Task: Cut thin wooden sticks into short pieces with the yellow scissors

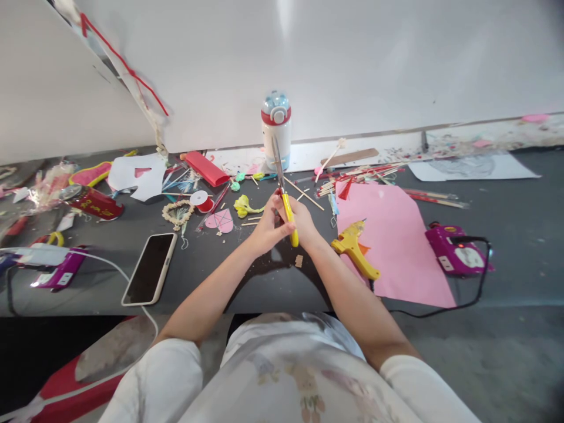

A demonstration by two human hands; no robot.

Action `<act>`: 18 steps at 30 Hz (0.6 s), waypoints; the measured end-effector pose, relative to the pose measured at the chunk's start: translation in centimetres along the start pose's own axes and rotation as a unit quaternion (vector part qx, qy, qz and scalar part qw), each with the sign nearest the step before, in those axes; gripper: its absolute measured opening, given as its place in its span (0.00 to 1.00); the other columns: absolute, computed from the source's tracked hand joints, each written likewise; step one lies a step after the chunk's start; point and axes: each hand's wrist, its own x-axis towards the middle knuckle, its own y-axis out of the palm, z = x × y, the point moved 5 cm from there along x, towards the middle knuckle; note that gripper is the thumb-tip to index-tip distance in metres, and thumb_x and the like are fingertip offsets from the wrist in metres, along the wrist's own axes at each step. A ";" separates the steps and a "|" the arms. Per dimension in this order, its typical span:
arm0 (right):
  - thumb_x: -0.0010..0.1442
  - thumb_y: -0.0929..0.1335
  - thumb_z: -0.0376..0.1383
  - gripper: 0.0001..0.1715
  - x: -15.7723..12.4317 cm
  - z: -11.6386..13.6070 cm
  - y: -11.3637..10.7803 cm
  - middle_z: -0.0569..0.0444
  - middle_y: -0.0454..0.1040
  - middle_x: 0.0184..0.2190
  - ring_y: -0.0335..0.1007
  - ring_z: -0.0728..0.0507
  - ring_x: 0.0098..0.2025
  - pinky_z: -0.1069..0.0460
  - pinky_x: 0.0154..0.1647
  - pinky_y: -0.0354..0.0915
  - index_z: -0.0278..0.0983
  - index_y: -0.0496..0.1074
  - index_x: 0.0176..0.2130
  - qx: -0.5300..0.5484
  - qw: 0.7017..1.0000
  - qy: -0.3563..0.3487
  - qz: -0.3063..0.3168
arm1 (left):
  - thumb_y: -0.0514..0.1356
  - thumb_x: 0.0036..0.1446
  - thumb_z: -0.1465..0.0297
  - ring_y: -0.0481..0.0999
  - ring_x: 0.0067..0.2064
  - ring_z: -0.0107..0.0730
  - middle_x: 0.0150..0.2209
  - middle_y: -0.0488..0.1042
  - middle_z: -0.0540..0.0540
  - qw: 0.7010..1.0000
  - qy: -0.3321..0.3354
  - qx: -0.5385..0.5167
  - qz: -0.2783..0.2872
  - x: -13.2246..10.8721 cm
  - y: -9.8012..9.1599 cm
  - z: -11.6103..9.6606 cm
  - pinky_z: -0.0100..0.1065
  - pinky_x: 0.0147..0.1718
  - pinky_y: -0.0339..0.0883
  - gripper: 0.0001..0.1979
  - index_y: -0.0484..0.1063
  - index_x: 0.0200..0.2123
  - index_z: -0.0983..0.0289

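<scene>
My two hands meet above the middle of the dark table, in front of a white bottle. A pair of scissors [288,214], seen edge-on with a yellow handle, points its metal blades up and away from me. My right hand [305,223] is closed around the handle from the right. My left hand [268,228] is curled against it, its thumb reaching to the handle. Whatever lies between the left fingers is hidden. Below the hands is a small piece of joined wooden sticks [299,260]. A yellow crepe-like flower [244,205] lies just left of my left hand.
The bottle [277,132] stands by the wall. At right are pink paper [396,252], a yellow glue gun [356,249], red-tipped sticks [365,176] and a corded purple power strip [458,249]. A phone [150,269], red can [94,201] and ribbon spool [201,201] lie left.
</scene>
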 end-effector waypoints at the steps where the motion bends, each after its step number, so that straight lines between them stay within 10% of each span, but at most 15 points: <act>1: 0.58 0.58 0.54 0.24 0.0 0.0 0.0 0.53 0.72 0.29 0.68 0.45 0.32 0.51 0.33 0.61 0.40 0.68 0.35 0.005 1.000 0.007 0.000 | 0.64 0.42 0.48 0.67 0.55 0.47 0.58 0.57 0.63 1.000 -0.016 -0.008 0.009 -0.2 0.4 0.1 0.48 0.50 0.67 0.48 0.44 0.61 0.57; 18: 0.57 0.60 0.53 0.22 -0.2 0.6 0.5 0.55 0.71 0.26 0.64 0.47 0.28 0.54 0.28 0.56 0.38 0.65 0.28 -0.024 1.000 -0.007 0.006 | 0.66 0.33 0.47 0.66 0.49 0.43 0.46 0.61 0.58 0.996 0.030 0.025 -0.083 -0.4 0.4 0.4 0.44 0.48 0.66 0.50 0.49 0.56 0.59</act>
